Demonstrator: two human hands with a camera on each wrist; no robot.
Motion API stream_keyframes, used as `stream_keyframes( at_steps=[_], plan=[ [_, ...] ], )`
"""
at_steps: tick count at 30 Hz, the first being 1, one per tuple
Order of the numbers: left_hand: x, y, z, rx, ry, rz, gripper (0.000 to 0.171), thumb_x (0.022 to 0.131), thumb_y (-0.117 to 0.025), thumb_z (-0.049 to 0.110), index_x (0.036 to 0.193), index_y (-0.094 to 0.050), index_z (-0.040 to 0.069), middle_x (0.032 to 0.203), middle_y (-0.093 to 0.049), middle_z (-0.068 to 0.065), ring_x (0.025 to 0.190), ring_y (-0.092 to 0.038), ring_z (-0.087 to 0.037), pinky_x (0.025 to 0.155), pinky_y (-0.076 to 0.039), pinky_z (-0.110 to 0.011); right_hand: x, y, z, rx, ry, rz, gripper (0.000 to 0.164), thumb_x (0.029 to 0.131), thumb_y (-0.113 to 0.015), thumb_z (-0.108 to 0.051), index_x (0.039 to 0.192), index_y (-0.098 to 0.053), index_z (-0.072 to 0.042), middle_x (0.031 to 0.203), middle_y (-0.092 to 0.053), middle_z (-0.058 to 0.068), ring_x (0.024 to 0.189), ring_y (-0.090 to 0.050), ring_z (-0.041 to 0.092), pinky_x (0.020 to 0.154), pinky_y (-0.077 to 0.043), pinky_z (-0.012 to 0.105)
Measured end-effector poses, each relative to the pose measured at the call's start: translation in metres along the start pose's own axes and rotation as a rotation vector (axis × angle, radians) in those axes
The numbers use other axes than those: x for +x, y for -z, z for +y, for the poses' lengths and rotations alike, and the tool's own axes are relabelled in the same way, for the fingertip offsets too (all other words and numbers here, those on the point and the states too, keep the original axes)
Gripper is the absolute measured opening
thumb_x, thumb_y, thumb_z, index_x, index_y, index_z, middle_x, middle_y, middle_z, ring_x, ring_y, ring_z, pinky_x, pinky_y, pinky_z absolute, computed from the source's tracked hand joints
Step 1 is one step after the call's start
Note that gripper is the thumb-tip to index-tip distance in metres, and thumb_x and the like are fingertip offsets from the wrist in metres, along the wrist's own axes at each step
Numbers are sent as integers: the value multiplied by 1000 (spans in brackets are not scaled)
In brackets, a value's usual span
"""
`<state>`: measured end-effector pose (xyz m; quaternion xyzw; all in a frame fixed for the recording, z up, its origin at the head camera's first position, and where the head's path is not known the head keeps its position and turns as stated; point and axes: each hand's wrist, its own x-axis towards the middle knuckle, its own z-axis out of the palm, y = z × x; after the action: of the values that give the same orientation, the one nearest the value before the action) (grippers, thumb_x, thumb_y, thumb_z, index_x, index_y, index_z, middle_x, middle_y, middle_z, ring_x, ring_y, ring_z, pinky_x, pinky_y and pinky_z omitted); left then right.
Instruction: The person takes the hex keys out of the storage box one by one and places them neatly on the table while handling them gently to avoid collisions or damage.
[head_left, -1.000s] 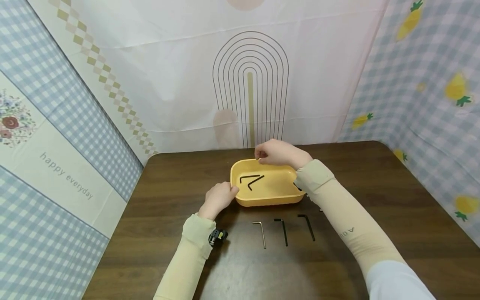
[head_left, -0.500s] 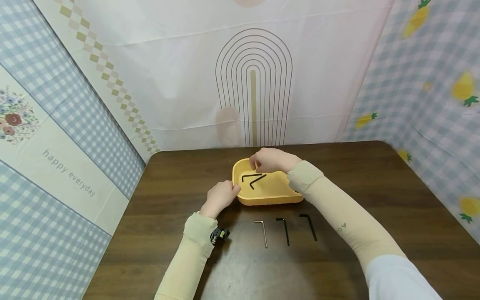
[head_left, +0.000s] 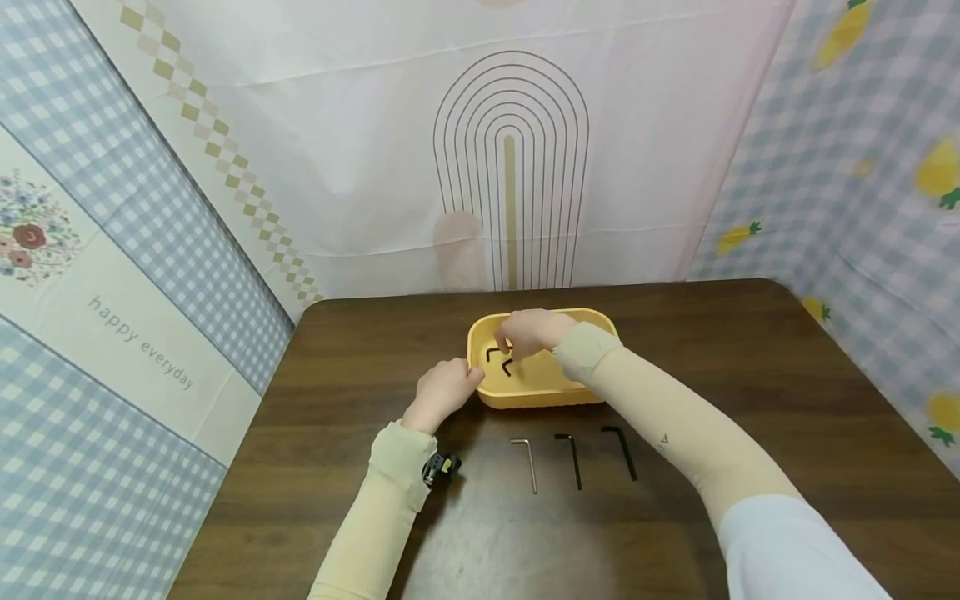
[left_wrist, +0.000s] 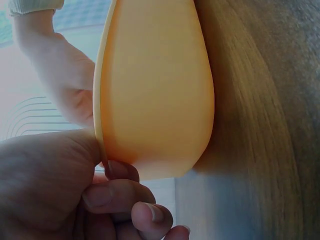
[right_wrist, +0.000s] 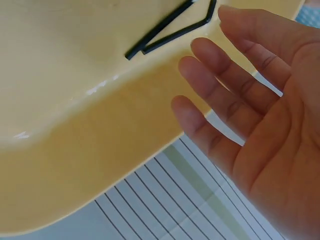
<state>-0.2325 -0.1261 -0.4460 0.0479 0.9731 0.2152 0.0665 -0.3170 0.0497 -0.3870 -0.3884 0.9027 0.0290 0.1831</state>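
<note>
My left hand (head_left: 444, 390) pinches the left rim of a yellow plastic tray (head_left: 551, 372); in the left wrist view its thumb lies inside the rim and curled fingers outside. My right hand (head_left: 527, 330) reaches down into the tray, overlapping two black hex keys in the head view. Seen from the right wrist, its fingers are loosely bent and apart, holding nothing, with fingertips close to one hex key (right_wrist: 176, 36). The other hex key (right_wrist: 159, 30) lies beside it on the tray floor.
In front of the tray, three hex keys lie in a row on the dark wooden table (head_left: 337, 367): a silver one (head_left: 532, 468), a thin black one (head_left: 576, 463) and a thicker black one (head_left: 627, 455). A patterned cloth (head_left: 360, 167) hangs behind the table.
My right hand has moved down and left from over the tray's back rim into the tray, now partly covering the two hex keys. The left hand keeps its grip on the rim.
</note>
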Motion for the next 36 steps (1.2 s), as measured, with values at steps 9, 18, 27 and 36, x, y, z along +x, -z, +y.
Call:
stream_keyframes(
  at_steps=[9,18,27,36],
  plan=[
    [-1,0,1,5,7,-3,36,94,-45,32,62,-44,16,61,-42,-1,54,-44,-19,51,-35,-34,25,-18,7,-13,45,8,21,84,-63,1,98,-69,-13,100,-68,3,93,-61,20,83,-49,33],
    [-2,1,3,17,-5,11,37,94,-46,31,60,-43,16,59,-40,0,53,-42,-18,50,-35,-34,19,-16,-6,-8,-39,-63,23,88,-67,-1,108,-72,-13,108,-68,1,98,-59,17,86,-49,32],
    [0,0,3,30,5,7,37,94,-45,33,61,-43,16,60,-42,-1,55,-45,-19,51,-37,-35,18,-20,-7,-49,-1,-60,17,82,-76,-5,96,-72,-14,96,-67,-1,92,-60,17,83,-50,32],
    [-1,0,3,33,12,13,35,92,-46,33,62,-45,15,61,-45,-3,57,-49,-21,51,-39,-38,14,-20,-8,16,24,-133,12,83,-72,-6,83,-67,-17,83,-61,-6,76,-52,11,64,-42,26]
  ],
)
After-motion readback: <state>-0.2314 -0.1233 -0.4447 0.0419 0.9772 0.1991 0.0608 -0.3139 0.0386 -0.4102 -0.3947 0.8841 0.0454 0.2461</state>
